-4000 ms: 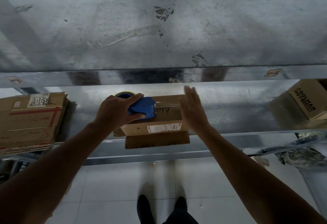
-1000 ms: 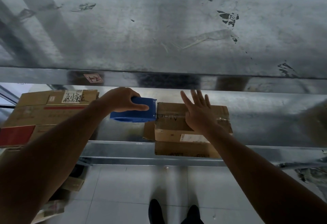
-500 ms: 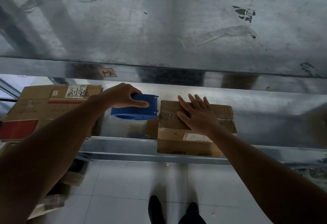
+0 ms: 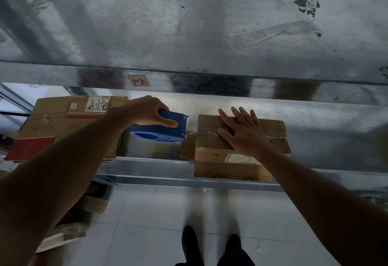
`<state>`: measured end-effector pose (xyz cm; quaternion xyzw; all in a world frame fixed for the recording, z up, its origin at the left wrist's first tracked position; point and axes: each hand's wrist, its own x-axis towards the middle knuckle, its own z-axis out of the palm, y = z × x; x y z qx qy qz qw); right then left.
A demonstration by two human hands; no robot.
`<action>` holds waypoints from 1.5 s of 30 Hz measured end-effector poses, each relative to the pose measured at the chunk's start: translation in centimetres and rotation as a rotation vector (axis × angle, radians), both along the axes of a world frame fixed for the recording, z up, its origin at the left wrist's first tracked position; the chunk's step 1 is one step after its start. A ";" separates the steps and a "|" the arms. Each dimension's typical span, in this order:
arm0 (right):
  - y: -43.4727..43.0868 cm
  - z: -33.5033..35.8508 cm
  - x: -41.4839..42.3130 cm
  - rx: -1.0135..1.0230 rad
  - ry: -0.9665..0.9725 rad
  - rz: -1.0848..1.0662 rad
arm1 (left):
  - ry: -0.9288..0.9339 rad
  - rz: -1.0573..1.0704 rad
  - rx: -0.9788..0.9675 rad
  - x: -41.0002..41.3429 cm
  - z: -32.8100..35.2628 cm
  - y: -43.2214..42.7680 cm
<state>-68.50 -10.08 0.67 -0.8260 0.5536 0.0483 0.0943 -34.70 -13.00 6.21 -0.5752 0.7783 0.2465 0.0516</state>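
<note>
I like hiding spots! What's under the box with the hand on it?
Under the top box that the right hand presses lies a second box, only its front showing, on the shelf. Its top is covered, so anything between them cannot be seen.

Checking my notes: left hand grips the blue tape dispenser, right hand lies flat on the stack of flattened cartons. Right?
No. The head view shows the right hand lying flat on the small cardboard box instead. The left hand does grip the blue tape dispenser.
</note>
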 end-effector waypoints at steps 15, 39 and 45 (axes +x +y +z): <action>0.1 0.0 0.1 -0.014 0.016 0.006 | -0.399 -0.065 -0.186 -5.4 1.3 -0.5; 2.8 0.9 6.6 -0.237 -0.290 0.326 | -0.493 0.130 -0.474 0.1 0.7 5.3; 3.5 -1.3 8.2 -0.292 -0.044 0.402 | -0.459 0.171 -0.515 0.3 1.4 6.2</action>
